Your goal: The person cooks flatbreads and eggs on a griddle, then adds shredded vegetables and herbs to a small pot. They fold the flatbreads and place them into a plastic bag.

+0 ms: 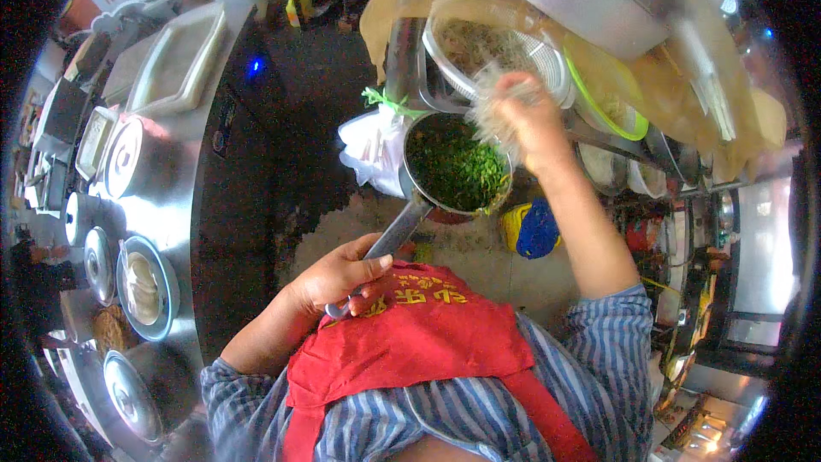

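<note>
My left hand (349, 276) grips the grey handle (397, 231) of a long-handled metal pan (414, 186), held out in front of the red apron (410, 340). Chopped green leaves (471, 167) fill much of what shows inside the pan. Over the pan's right rim is my right hand (529, 112), blurred, with its fingers closed around a tuft of pale, thin strands (494, 106). Just beyond that hand sits a white perforated colander (545, 64) holding a mass of similar greyish-brown strands (471, 42).
A lime-green rimmed basket (632, 119) stands right of the colander. Beside the pan hangs a white plastic bag (375, 144) with green ties. Along the left runs a steel counter (183, 160) bearing lidded pots (125, 157) and a blue-rimmed basin (173, 308). A blue-and-yellow object (539, 228) lies below.
</note>
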Tool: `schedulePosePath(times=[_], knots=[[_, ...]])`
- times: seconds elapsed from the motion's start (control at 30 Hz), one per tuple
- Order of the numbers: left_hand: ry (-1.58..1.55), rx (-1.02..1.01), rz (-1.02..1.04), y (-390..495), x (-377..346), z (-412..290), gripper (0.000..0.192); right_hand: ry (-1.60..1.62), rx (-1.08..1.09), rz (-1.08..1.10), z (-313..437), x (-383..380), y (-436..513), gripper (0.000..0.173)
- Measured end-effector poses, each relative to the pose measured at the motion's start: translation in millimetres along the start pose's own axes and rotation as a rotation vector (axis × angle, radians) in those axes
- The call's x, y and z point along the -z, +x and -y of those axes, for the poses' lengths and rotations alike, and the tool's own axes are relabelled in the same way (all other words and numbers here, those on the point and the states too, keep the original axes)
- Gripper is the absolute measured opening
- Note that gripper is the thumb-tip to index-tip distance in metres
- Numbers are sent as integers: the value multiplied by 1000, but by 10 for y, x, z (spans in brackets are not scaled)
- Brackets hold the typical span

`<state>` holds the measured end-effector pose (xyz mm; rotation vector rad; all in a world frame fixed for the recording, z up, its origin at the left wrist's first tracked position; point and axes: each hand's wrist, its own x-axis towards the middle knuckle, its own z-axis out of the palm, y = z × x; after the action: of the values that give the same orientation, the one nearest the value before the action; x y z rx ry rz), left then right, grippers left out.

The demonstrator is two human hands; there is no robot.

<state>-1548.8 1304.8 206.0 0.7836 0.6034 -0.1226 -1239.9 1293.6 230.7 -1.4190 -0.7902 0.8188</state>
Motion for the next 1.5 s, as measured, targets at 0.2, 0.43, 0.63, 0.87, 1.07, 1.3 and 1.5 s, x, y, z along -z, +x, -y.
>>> schedulePosePath(times=[0.2,0.43,0.63,0.87,1.07,1.3,1.5], knots=[[21,-19,-7,10,-74,-26,40,-950,368,659,-128,-88,-295,34],[67,23,-69,17,-107,34,43,-829,323,398,311,402,371,25],[88,30,-85,-18,-141,104,46,-1392,9,358,-118,375,1082,58],[114,1,-105,-62,-193,128,46,-1037,160,163,-372,424,1271,36],[150,-1,-118,-74,-185,129,51,-769,198,-15,-257,559,1251,28],[-186,-73,73,-22,-159,175,39,-394,-40,9,191,399,300,25],[-128,-49,0,-50,-189,158,38,-1004,290,708,172,3,-407,23]])
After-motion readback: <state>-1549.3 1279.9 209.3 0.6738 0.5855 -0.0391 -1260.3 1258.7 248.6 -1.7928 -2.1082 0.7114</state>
